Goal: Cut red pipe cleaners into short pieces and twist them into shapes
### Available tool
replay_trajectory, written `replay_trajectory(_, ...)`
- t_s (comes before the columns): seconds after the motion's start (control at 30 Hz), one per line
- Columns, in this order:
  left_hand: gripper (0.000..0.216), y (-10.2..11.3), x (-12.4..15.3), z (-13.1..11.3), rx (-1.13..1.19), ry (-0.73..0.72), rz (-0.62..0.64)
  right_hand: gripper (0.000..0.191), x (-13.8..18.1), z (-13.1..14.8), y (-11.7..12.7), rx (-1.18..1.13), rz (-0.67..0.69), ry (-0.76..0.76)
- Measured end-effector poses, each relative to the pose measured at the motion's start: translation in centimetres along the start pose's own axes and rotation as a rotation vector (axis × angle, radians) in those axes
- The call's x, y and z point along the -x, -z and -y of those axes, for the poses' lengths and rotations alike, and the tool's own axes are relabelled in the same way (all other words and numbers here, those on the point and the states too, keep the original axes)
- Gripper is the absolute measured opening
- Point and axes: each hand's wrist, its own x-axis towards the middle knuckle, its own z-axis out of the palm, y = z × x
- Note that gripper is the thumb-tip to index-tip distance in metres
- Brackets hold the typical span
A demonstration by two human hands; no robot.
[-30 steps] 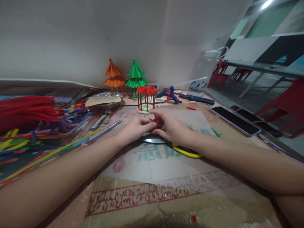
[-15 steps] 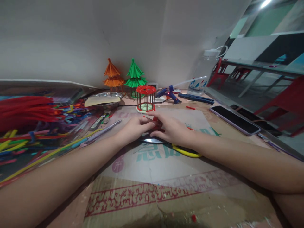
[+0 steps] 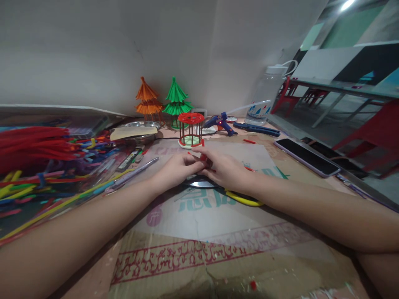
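Creased cardboard worktop (image 3: pixel 199 257); left hand (image 3: pixel 176 168), right hand (image 3: pixel 226 170) both pinched on small red piece (image 3: pixel 203 157).

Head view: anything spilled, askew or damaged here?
Nothing looks broken. The left hand and right hand meet on a red piece. Red offcuts lie scattered on the cardboard, which is creased and scuffed along its near edge. The coloured straws sprawl loose across the left side instead of lying bundled.

Left hand (image 3: pixel 174 169) and right hand (image 3: pixel 226 171) pinching small red piece (image 3: pixel 203 158), red cage model (image 3: pixel 190 130) behind
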Motion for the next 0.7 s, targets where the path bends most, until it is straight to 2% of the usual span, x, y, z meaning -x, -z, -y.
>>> replay_trajectory(0.13,0.032,0.02,0.0,-0.09,0.015,0.005,-0.011,0.055,-0.01,-0.11,0.0,-0.01,-0.011,0.007)
replay_trajectory(0.33,0.031,0.03,0.0,-0.83,0.095,0.07,-0.078,0.065,-0.03,-0.17,0.08,-0.038,-0.005,0.02)
replay_trajectory(0.5,0.032,-0.01,0.04,-0.9,0.088,0.087,-0.099,0.059,0.07,-0.13,0.04,0.001,-0.027,0.021)
replay_trajectory(0.7,0.036,-0.22,-0.03,-0.42,0.105,0.08,-0.095,0.042,0.15,-0.4,-0.29,0.008,-0.03,0.013)
